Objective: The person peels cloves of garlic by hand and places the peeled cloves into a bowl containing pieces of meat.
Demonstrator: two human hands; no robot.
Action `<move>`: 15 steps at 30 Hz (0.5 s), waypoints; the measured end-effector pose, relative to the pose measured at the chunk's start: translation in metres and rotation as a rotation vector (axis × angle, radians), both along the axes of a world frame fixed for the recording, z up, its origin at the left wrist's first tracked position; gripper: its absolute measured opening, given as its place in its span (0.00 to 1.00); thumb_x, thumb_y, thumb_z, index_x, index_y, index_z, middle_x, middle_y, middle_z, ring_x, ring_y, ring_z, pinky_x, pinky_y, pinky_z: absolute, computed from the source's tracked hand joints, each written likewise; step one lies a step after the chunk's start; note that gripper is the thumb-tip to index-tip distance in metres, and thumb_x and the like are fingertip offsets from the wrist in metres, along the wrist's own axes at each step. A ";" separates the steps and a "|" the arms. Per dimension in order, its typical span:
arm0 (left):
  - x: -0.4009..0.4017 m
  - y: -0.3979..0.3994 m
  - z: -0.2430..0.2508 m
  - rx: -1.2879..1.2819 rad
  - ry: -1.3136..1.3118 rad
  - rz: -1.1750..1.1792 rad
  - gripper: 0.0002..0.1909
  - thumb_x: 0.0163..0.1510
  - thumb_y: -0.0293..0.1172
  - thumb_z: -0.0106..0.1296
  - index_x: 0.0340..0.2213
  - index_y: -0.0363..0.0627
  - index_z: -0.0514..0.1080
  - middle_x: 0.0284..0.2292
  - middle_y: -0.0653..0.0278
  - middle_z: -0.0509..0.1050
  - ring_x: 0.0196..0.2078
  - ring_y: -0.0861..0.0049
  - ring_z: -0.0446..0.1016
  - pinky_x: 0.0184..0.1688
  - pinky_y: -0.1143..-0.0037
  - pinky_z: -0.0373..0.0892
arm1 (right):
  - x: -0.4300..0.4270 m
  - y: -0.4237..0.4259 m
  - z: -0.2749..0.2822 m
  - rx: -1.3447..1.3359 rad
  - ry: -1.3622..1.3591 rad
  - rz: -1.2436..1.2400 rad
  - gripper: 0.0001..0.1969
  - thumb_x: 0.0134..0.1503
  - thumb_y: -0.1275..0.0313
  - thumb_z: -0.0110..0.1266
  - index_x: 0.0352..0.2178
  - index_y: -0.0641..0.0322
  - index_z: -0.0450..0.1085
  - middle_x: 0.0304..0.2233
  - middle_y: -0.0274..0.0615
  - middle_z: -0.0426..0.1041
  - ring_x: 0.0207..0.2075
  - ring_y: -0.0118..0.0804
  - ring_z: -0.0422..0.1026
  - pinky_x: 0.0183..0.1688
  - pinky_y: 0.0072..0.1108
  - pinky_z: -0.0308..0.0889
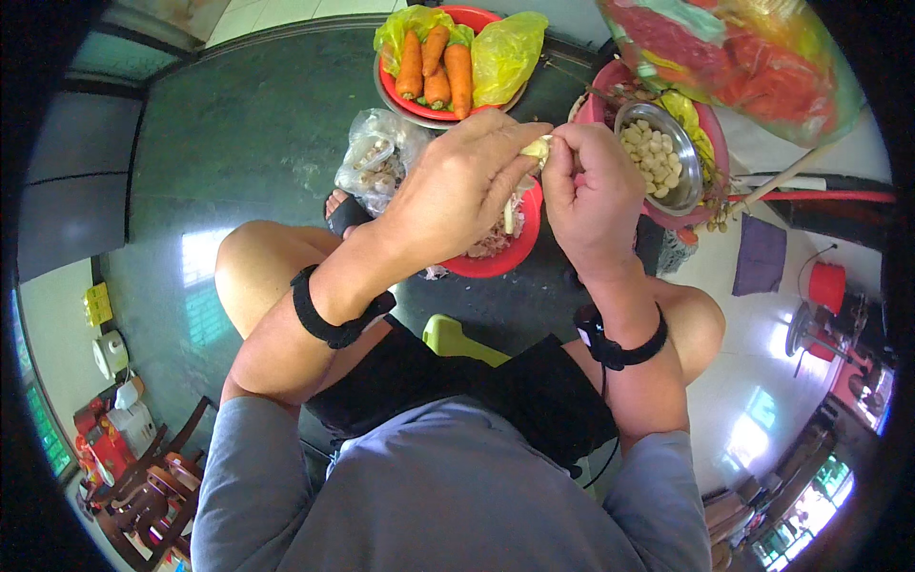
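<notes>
Between the fingertips of my left hand (457, 182) is a pale garlic clove (535, 149). The thumb and bent forefinger of my right hand (595, 189) pinch its right end, so both hands meet on it. Below them a red plastic bowl (511, 263) holds papery garlic skins (492, 243), partly hidden by my left hand. Peeled cloves (650, 156) fill a steel bowl (688, 191) just right of my right hand. A clear plastic bag (361, 179) with garlic in it lies left of my left hand.
Several carrots (457, 68) and yellow-green plastic bags (507, 53) sit in a red basin (475, 14) at the far side. The steel bowl rests in a pink basin (715, 132). A large filled plastic bag (750, 64) hangs over the upper right. A green stool (457, 339) shows between my legs.
</notes>
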State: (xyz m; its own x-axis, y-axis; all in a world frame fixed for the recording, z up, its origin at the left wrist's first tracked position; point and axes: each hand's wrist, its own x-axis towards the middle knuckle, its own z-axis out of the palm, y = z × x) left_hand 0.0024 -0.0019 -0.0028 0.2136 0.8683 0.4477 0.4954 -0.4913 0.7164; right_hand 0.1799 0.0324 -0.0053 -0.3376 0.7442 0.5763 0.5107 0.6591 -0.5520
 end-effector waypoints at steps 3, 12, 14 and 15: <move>0.005 0.000 0.002 -0.063 -0.191 0.034 0.16 0.63 0.24 0.51 0.52 0.35 0.73 0.39 0.55 0.79 0.38 0.67 0.77 0.43 0.71 0.72 | -0.003 -0.005 0.000 -0.316 0.254 -0.003 0.01 0.59 0.79 0.54 0.32 0.66 0.70 0.25 0.41 0.72 0.27 0.36 0.74 0.29 0.27 0.69; 0.002 -0.001 0.008 -0.566 -0.789 -0.101 0.12 0.67 0.27 0.49 0.50 0.36 0.69 0.32 0.69 0.76 0.30 0.90 0.71 0.32 0.84 0.69 | -0.003 -0.007 0.003 -0.998 0.927 0.167 0.10 0.67 0.71 0.46 0.33 0.65 0.70 0.23 0.33 0.71 0.22 0.21 0.67 0.27 0.17 0.62; -0.001 0.003 0.006 -0.586 -0.802 -0.074 0.12 0.67 0.28 0.50 0.49 0.37 0.68 0.30 0.71 0.74 0.28 0.92 0.69 0.30 0.86 0.66 | -0.003 -0.007 0.003 -1.014 0.945 0.174 0.11 0.68 0.69 0.45 0.33 0.65 0.70 0.23 0.33 0.71 0.22 0.20 0.67 0.26 0.16 0.62; -0.001 0.004 0.004 -0.608 -0.818 -0.047 0.12 0.67 0.28 0.51 0.48 0.37 0.67 0.27 0.73 0.73 0.26 0.94 0.67 0.28 0.87 0.64 | -0.004 -0.006 0.002 -0.908 0.785 0.137 0.11 0.68 0.69 0.45 0.34 0.65 0.70 0.23 0.33 0.71 0.22 0.21 0.68 0.27 0.17 0.63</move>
